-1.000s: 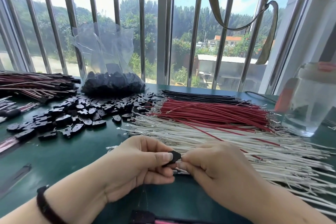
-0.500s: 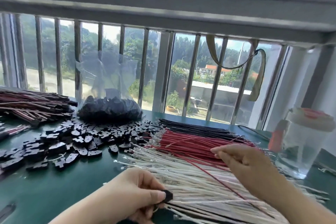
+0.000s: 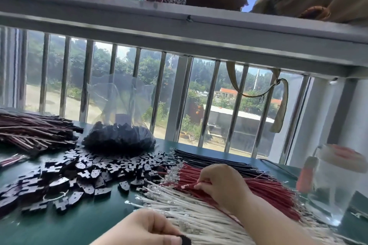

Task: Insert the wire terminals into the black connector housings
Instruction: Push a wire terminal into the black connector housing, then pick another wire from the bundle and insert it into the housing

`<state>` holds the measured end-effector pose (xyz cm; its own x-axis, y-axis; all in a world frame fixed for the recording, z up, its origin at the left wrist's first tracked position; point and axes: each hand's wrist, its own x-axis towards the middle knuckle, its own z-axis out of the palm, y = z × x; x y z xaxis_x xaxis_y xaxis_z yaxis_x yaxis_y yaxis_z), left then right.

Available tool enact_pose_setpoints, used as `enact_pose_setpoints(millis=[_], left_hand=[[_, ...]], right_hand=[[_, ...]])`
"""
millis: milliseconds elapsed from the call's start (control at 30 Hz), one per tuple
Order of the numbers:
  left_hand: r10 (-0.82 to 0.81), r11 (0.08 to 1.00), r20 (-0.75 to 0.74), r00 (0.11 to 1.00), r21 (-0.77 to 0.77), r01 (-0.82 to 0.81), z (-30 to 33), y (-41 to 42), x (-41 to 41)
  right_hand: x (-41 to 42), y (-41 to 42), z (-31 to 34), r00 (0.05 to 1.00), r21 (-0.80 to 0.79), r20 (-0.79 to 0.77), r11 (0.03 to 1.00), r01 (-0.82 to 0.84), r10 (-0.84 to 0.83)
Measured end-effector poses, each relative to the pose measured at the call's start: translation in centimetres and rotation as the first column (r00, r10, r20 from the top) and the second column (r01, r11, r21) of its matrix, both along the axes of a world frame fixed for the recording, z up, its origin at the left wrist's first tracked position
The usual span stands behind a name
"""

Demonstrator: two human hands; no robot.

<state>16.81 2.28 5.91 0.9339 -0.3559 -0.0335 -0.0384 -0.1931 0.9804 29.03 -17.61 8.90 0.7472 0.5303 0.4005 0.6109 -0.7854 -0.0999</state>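
Fingertips of the right hand (image 3: 221,185) pinch one red wire (image 3: 189,185) atop the red wire pile (image 3: 264,195); the left hand (image 3: 147,228), near the bottom edge, grips a black connector housing (image 3: 185,240), mostly cut off, probably between thumb and forefinger; loose housings (image 3: 79,177) lie left.

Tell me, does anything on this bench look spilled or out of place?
Yes. Black housings lie strewn loose over the green table in front of their clear bag. One red wire crosses slantwise over the white wires, away from the red pile.
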Motion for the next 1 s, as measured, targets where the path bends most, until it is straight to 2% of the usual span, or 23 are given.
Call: enact_pose_setpoints(millis=[67, 133, 200, 233, 333, 433, 600, 1000], left_hand=[[0.05, 0.999, -0.024, 0.998, -0.012, -0.051, -0.1, 0.1, 0.3], [0.1, 0.993, -0.062, 0.993, -0.054, -0.103, -0.3, 0.2, 0.4], [0.133, 0.978, -0.107, 0.985, -0.146, -0.148, -0.2, 0.1, 0.4], [0.144, 0.967, -0.133, 0.981, -0.193, -0.168, -0.2, 0.0, 0.2], [0.134, 0.946, -0.19, 0.973, -0.267, -0.183, 0.0, -0.3, -0.1], [0.122, 0.949, -0.194, 0.973, -0.264, -0.172, 0.0, -0.2, -0.4], [0.135, 0.957, -0.203, 0.97, -0.228, -0.181, -0.3, -0.2, -0.4], [0.135, 0.946, -0.211, 0.968, -0.264, -0.189, -0.2, -0.5, -0.3]], right_hand=[[-0.4, -0.5, 0.7, 0.99, 0.208, -0.108, 0.976, -0.068, 0.092], [-1.5, -1.0, 1.5, 0.981, 0.488, -0.112, 0.869, -0.084, 0.157], [-3.1, -1.6, 2.3, 0.969, 0.63, -0.131, 0.772, -0.081, 0.209], [-4.1, -1.7, 2.5, 0.952, 0.622, -0.185, 0.779, -0.078, 0.243], [-6.9, -1.7, 1.8, 0.866, 0.463, -0.391, 0.88, -0.106, 0.311], [-9.2, -1.5, 0.6, 0.832, 0.425, -0.464, 0.901, -0.093, 0.305], [-9.9, -1.8, 0.4, 0.866, 0.463, -0.423, 0.885, -0.047, 0.268], [-10.0, -2.0, -0.5, 0.91, 0.371, -0.336, 0.922, -0.111, 0.244]])
